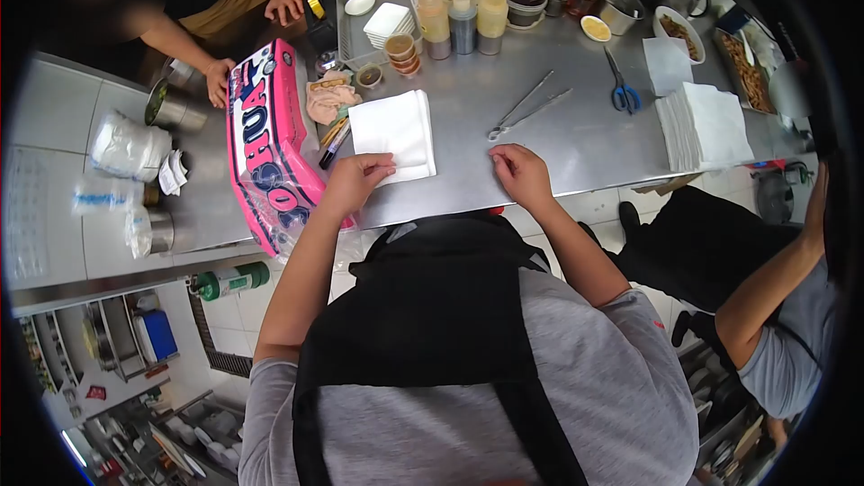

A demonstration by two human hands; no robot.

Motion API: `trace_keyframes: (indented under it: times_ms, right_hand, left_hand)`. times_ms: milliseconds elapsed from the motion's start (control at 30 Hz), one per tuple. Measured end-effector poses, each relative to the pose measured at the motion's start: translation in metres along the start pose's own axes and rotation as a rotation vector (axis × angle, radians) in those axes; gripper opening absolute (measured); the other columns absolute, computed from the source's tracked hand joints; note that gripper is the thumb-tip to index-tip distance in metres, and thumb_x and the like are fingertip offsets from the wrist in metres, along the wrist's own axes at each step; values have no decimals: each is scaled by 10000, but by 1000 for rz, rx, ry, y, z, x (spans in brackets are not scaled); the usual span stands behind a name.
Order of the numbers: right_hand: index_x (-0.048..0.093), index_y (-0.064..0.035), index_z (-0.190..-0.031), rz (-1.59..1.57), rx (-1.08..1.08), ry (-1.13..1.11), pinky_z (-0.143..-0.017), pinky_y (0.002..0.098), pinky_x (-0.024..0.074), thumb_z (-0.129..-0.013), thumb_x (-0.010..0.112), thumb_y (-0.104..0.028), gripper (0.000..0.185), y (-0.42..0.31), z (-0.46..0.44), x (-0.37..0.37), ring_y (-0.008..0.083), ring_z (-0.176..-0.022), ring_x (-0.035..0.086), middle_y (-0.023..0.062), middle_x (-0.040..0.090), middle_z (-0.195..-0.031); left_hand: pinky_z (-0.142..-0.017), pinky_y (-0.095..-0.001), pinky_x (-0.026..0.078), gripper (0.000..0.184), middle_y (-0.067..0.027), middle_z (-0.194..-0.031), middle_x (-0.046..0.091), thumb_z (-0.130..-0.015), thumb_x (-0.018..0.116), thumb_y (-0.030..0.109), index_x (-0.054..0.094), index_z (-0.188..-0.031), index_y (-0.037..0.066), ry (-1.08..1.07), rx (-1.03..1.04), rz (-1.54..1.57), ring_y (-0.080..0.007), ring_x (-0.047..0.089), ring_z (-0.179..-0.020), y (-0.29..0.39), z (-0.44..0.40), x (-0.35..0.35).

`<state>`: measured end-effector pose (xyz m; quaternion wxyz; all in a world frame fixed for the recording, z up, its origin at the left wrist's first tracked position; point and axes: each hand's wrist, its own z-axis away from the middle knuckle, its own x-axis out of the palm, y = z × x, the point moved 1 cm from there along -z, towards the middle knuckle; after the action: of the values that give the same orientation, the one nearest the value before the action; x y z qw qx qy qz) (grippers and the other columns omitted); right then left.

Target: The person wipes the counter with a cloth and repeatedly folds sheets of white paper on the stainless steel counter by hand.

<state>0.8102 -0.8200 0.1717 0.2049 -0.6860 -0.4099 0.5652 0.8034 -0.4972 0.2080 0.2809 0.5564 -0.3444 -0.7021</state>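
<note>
My left hand has its fingers pinched together at the lower left edge of a white napkin stack on the steel counter. My right hand rests at the counter's front edge with its fingers curled; what is between them, if anything, is too small to make out. Just beyond it lie metal tongs, spread apart. Left of the napkins are markers, a crumpled cloth and a pink printed package. Blue-handled scissors lie farther right.
Sauce bottles and a basket stand at the back. A tall napkin pile and food trays are at the right. Across the counter, another person's hand touches the package. A co-worker's arm shows at far right.
</note>
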Motion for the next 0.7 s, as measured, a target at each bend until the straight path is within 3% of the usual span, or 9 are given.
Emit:
trace_keyframes:
  times_ms: [167, 333, 467, 533, 600, 700]
  right_hand:
    - [684, -80, -962, 8, -62, 18, -643, 341, 523, -840, 637, -87, 131, 5, 2, 1, 239, -704, 646, 80, 700, -917]
    - [673, -85, -1009, -66, 17, -9, -653, 333, 521, -845, 643, -93, 167, 2, 2, 0, 236, -705, 635, 73, 681, -925]
    - [593, -98, -1182, -152, 50, -66, -697, 333, 518, -850, 667, -125, 342, -28, -4, -2, 236, -738, 598, 88, 610, -984]
    - [554, -94, -1230, -188, 15, -81, -715, 337, 516, -854, 673, -139, 397, -47, -11, 10, 236, -759, 590, 98, 588, -1009]
    - [477, -68, -1339, -298, 32, -145, -729, 325, 504, -881, 662, -126, 498, -68, -19, 20, 193, -828, 575, 114, 562, -1060]
    - [476, -41, -1314, -376, 159, -119, -755, 348, 513, -888, 665, -186, 488, -69, -26, 46, 236, -790, 585, 152, 560, -1113]
  left_hand:
    - [-729, -283, 525, 236, -140, -993, 725, -892, 696, 182, 702, -1034, -7, 21, -49, -60, -195, 693, -783, 11, -1, -1]
    - [-734, -316, 519, 167, -140, -918, 689, -944, 612, 132, 652, -1034, -4, 479, 177, -63, -231, 679, -829, 50, 8, -11]
    - [-757, -334, 516, 138, -149, -959, 678, -936, 611, 113, 652, -1019, 10, 398, 158, -127, -273, 672, -862, 61, 10, -20]
    - [-775, -360, 515, 133, -147, -973, 680, -907, 635, 112, 657, -1004, 24, 318, 366, -234, -321, 663, -877, 51, 8, -14]
    - [-785, -367, 514, 132, -140, -978, 680, -899, 639, 113, 659, -999, 30, 290, 366, -249, -328, 659, -889, 47, 11, -8]
    - [-801, -379, 513, 125, -115, -981, 682, -885, 644, 124, 664, -985, 52, 249, 333, -274, -322, 650, -925, 31, 13, 4]
